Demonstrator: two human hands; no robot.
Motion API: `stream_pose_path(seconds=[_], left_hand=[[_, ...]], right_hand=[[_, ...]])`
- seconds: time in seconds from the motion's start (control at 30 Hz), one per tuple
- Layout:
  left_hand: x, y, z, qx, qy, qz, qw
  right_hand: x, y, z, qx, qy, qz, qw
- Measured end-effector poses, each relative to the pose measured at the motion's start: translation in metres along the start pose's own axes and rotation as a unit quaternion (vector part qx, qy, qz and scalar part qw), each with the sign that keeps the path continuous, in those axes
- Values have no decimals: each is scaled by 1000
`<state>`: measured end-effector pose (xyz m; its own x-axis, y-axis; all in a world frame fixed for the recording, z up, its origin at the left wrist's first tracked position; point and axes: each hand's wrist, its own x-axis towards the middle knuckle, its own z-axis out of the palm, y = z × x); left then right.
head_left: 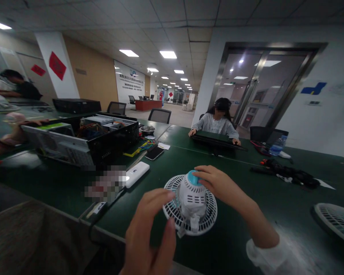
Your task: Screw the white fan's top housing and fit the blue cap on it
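A white electric fan head [193, 206] stands face down on its round grille [212, 219] on the dark green table, with the vented motor housing pointing up. On top of the housing is a light-blue cap [192, 178]. My right hand [215, 183] reaches in from the right, its fingers curled over this cap; the thumb is hidden. Close to the fan's left side, my left hand [151, 229] is open, thumb and fingers apart, with nothing in it.
An open computer case [114, 141], a phone [154, 153] and a white power strip [137, 174] lie to the left. At right are another fan grille [336, 221], black gear [292, 173] and a water bottle [278, 145]. Across the table, a person holds a dark flat panel [218, 142].
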<state>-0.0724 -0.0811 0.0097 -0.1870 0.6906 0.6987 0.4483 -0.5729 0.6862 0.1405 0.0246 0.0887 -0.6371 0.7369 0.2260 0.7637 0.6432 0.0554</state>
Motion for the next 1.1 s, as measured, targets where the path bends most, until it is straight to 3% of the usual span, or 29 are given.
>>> stream_pose_path(seconds=[0.07, 0.17, 0.27, 0.33, 0.63, 0.97, 1.1], left_hand=[[7, -15, 22, 2, -76, -83, 994], [3, -51, 54, -16, -131, -188, 973], [-12, -79, 71, -14, -145, -206, 968], [-19, -86, 73, -2, -156, -197, 968], [-20, -83, 70, 47, -200, -173, 963], [-20, -81, 69, 51, -214, -180, 959], [-19, -78, 68, 50, -217, -189, 956]], right_hand=[[4, -3, -5, -31, -20, -15, 999], [8, -6, -12, -49, -40, -23, 998], [10, -6, -16, -60, -58, -28, 996], [12, -5, -17, -68, -69, -26, 995], [24, -20, -20, -102, -94, 28, 990], [35, -29, -7, -75, -69, 177, 979], [32, -19, -13, -20, -74, 157, 985]])
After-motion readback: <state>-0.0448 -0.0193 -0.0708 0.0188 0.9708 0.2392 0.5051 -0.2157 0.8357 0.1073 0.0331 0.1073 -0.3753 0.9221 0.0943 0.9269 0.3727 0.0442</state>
